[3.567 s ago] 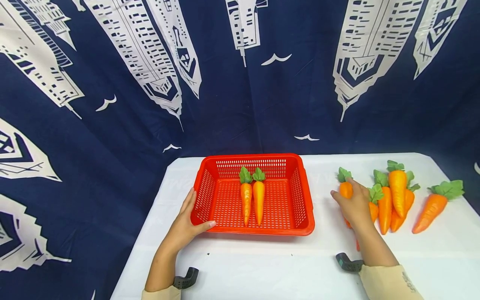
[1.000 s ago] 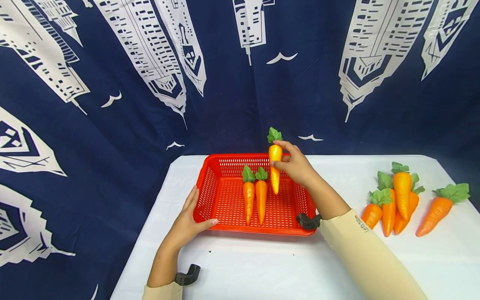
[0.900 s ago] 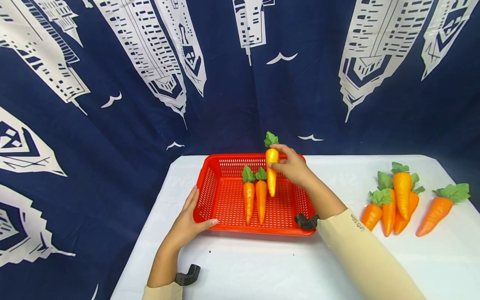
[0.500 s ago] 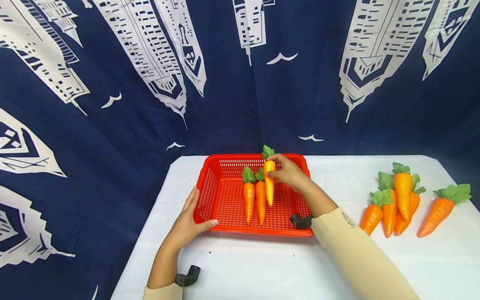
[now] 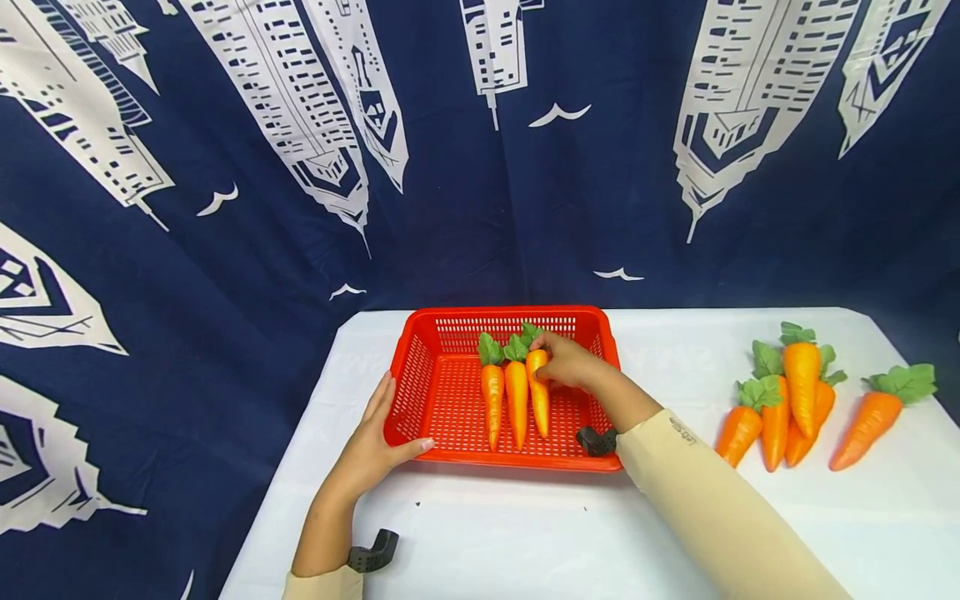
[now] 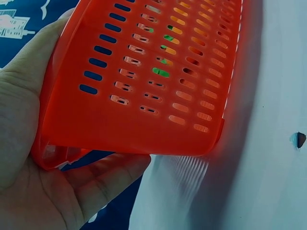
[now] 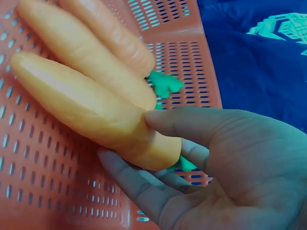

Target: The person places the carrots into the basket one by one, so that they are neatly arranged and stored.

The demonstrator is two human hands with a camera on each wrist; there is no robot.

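Right hand [image 5: 572, 363] holds a carrot [image 5: 538, 392] at its thick end, thumb above and fingers beneath, grip closed on it. That carrot lies on the floor of the red basket [image 5: 420, 393], just beside two carrots [image 5: 505, 398]. Left hand [image 5: 371, 450] clasps the basket's near-left corner. Five more carrots [image 5: 795, 400] lie on the white table [image 5: 517, 533], well apart from the basket.

Head view looks down across the basket [image 5: 609, 392]; both wrist views crowd it.
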